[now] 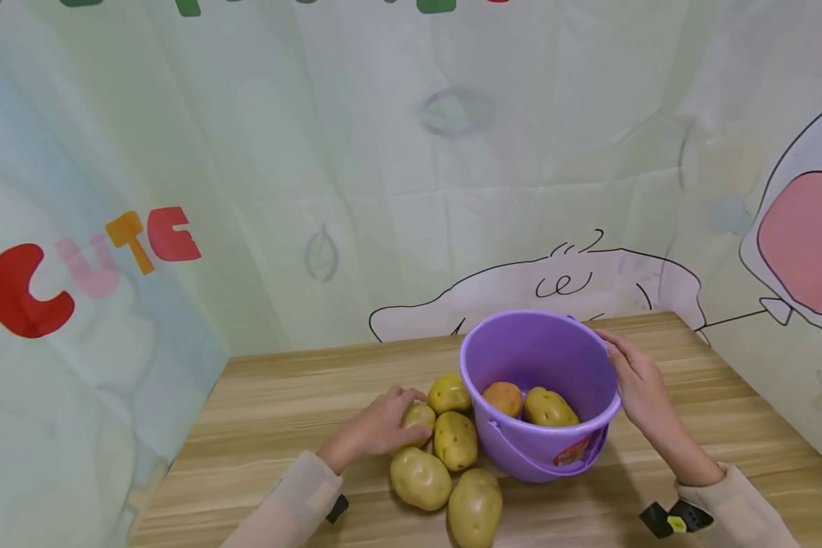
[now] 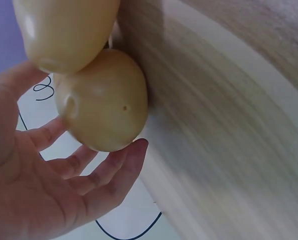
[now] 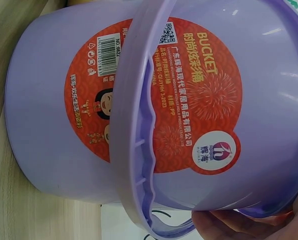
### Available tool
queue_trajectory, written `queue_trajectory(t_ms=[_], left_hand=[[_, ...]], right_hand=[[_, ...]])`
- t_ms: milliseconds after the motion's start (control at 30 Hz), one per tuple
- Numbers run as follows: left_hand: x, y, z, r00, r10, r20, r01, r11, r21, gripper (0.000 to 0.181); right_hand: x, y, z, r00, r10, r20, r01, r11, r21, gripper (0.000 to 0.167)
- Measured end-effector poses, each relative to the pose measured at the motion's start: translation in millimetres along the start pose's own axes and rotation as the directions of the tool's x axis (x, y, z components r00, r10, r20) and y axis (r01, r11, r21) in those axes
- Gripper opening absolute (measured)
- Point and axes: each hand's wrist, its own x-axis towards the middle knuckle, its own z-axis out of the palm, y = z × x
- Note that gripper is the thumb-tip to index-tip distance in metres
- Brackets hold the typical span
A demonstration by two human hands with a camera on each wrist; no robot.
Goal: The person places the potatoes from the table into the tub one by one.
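Cups the left hand [image 1: 377, 425] round a pale potato [image 1: 419, 417], thumb on the near side, fingers curled along the far side, beside four others on the table [image 1: 281, 396]. Just right of the cluster, pinches the purple bucket [image 1: 541, 354] by the right side of the rim with the right hand [image 1: 640, 380]. For a sure hold, seat thumb and fingertips beyond the widest part of the smooth skin, and draw straight up, clear of the upper potato [image 1: 450, 393], the middle potato [image 1: 456, 441] and the large potato [image 1: 421, 478], so as not to set any rolling. Press lightly down on the rim: probably enough against tipping.

Out of sight: the underside of the pale potato; cannot tell whether resting on the table or just off it. Hard to make out: any tilt in the bucket, and anything beneath the yellow potato [image 1: 549, 407] and the orange-brown lump [image 1: 503, 397] inside. Running to the lower edge of the head view: the nearest potato [image 1: 476, 506]. Cut off in the right wrist view: most of the right hand. Partly covered there by the handle [image 3: 126, 120]: the red label [image 3: 189, 100].
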Motion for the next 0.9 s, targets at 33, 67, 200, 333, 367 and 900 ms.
queue_trajectory(t_ms=[33,67,200,333,367,900], left_hand=[[-0.2,-0.4,0.6,1.000,0.000,0.001,0.000,1.000,0.003,0.055],[-0.3,-0.6,1.1,1.000,0.000,0.001,0.000,1.000,0.006,0.056],[-0.4,-1.5,3.4,1.000,0.000,0.006,0.000,1.000,0.011,0.058],[0.2,-2.6,4.8,1.000,0.004,0.009,-0.004,1.000,0.021,0.059],[0.4,-3.0,5.0,1.000,0.004,0.010,-0.005,1.000,0.023,0.059],[0.6,-4.0,6.0,1.000,-0.002,0.017,0.002,1.000,0.020,0.062]], right_hand=[[0.0,0.0,0.1,1.000,-0.001,0.000,0.001,1.000,0.000,0.039],[-0.1,0.0,0.1,1.000,-0.001,0.000,0.001,1.000,-0.002,0.039],[-0.3,0.4,0.1,1.000,0.001,0.000,-0.001,1.000,-0.005,0.039],[-0.3,0.9,0.2,1.000,0.003,-0.003,-0.003,1.000,-0.010,0.039],[-0.2,1.0,0.3,1.000,0.002,-0.003,-0.002,1.000,-0.009,0.039],[0.4,1.3,0.3,1.000,-0.002,-0.001,0.002,1.000,-0.005,0.039]])
